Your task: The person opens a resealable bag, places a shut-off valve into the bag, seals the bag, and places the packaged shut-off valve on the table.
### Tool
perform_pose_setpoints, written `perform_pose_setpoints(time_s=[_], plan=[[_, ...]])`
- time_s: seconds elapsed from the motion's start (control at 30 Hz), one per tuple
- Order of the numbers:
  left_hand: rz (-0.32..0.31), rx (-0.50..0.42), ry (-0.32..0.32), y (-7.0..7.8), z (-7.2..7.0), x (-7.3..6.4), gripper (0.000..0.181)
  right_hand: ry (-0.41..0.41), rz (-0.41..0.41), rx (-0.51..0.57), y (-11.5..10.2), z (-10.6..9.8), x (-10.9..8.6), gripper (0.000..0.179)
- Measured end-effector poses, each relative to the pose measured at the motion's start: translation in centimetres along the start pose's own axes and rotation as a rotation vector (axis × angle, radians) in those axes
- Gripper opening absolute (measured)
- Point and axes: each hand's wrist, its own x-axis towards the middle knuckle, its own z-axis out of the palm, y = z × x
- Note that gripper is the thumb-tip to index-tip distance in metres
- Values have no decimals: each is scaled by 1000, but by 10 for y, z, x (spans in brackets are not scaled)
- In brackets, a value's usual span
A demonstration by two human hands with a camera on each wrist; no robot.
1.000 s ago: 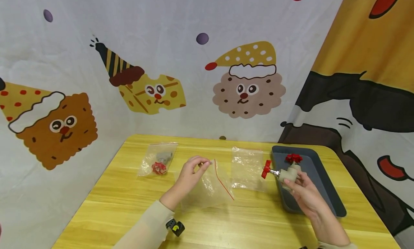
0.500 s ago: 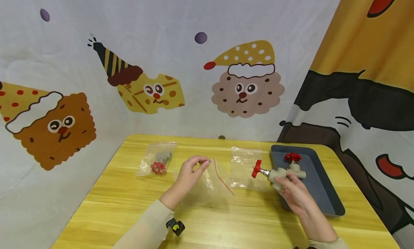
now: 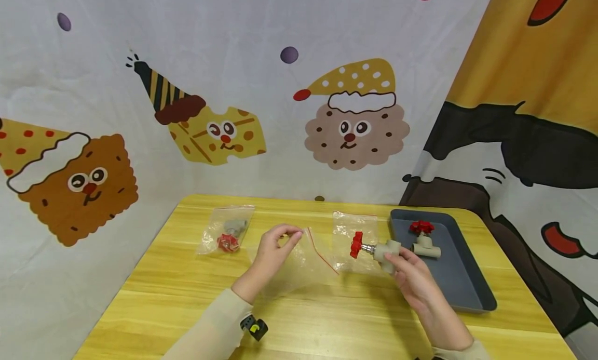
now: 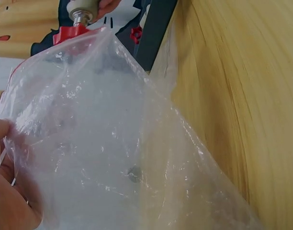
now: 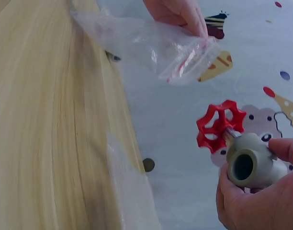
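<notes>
Your right hand (image 3: 415, 277) grips a beige plastic pipe valve (image 3: 386, 255), raised and turned sideways, its short metal stem carrying a scalloped red handwheel (image 3: 356, 244) that points toward a clear plastic zip bag (image 4: 106, 129) near it. Your left hand (image 3: 275, 252) pinches this creased bag by a corner, at one end of its red seal strip (image 3: 322, 255), which slants downward.

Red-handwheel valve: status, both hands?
Left hand pinching clear zip bag at its top. Right hand gripping valve, red handwheel toward bag. Valve outside bag; no obstruction seen between.
</notes>
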Motion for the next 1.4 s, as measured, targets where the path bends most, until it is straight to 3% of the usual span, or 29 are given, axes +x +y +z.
perform_pose_setpoints(time_s=[0.13,0.33,0.5,0.73,0.97,1.4], plan=[[40,0,1,-3,1,1,11,-1,-74,-17,1,9,-5,29],[98,51,28,-5,2,0,11,-7,-160,-37,2,24,-10,27],[121,56,44,-5,3,0,11,39,-211,-33,3,39,-14,28],[103,55,75,-4,7,0,9,95,-262,-95,7,63,-16,37],[121,40,115,-3,12,-2,5,69,-351,-93,16,81,-14,40],[97,28,124,-1,14,-2,13,93,-353,-105,19,91,-13,42]])
